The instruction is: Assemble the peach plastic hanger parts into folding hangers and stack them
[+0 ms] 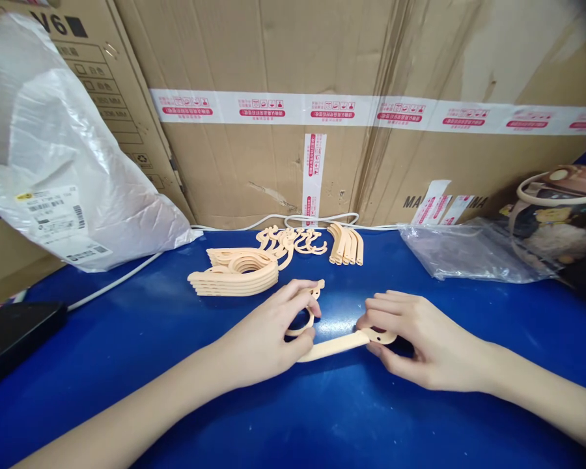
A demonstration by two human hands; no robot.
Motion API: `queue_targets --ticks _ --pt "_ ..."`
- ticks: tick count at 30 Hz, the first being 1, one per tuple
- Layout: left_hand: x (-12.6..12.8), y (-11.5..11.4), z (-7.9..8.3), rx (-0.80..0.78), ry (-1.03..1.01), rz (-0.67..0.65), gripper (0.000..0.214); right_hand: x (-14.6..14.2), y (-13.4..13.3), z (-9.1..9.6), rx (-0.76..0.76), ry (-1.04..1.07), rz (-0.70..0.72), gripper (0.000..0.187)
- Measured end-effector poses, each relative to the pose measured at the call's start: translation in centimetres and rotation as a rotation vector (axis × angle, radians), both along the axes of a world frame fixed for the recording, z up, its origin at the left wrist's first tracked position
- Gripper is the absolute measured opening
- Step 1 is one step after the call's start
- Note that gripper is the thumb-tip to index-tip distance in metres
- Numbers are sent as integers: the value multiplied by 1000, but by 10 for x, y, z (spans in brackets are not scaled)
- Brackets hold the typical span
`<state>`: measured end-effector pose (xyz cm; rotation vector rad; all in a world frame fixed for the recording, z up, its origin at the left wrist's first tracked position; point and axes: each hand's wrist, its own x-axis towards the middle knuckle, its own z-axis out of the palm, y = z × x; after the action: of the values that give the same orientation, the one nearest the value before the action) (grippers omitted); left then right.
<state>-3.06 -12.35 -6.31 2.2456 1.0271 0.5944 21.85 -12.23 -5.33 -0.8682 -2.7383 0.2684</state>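
Low over the blue table, a cream plastic hanger (334,346) stretches between my hands. My left hand (273,329) is closed on its left part, with a curved piece and a small knobbed end showing past the fingers; the palm hides the rest. At the other end, my right hand (420,339) pinches a rounded tip with a small hole between thumb and fingers. Behind my left hand lies a neat stack of cream hanger pieces (234,283). Several loose hooks (312,242) lie beyond it, beside a bundle of curved arm pieces (346,244).
Large cardboard boxes (254,163) wall off the table's back. A white plastic mailing bag (78,163) leans at the left, above a black device (19,339) and a white cable (117,280). At right are a clear plastic bag (459,254) and a transparent round-handled bag (557,221).
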Motion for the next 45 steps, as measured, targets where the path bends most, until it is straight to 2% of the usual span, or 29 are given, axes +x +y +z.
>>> queue_targets --ticks 3,6,12,14,17,21,24,29,36,41,45 --pt "0 1 -4 -19 -65 0 23 -2 -2 7 -69 0 36 10" --pt "0 3 -6 8 -76 10 24 0 -2 10 -110 27 73 20" --pt "-1 5 -9 145 -11 42 15 12 4 -5 -38 8 -51 43" --pt "0 5 -10 193 27 41 14 13 6 -8 -24 -1 -27 47" --pt "0 4 -9 233 67 3 20 8 3 -3 -66 19 61 40" --pt "1 3 -6 259 109 -27 28 -1 -6 4 -134 86 81 6" --pt "0 3 -5 258 121 -11 28 -5 -12 2 -103 59 53 22" --pt "0 3 -7 257 110 42 26 -5 -15 -3 -92 20 59 23" --pt "1 3 -7 250 113 68 24 -2 -14 2 -90 2 81 27" --pt "0 5 -9 258 98 66 30 -4 -16 6 -54 -18 109 28" --pt "-2 8 -11 239 89 46 39 -2 -19 12 -152 -36 87 35"
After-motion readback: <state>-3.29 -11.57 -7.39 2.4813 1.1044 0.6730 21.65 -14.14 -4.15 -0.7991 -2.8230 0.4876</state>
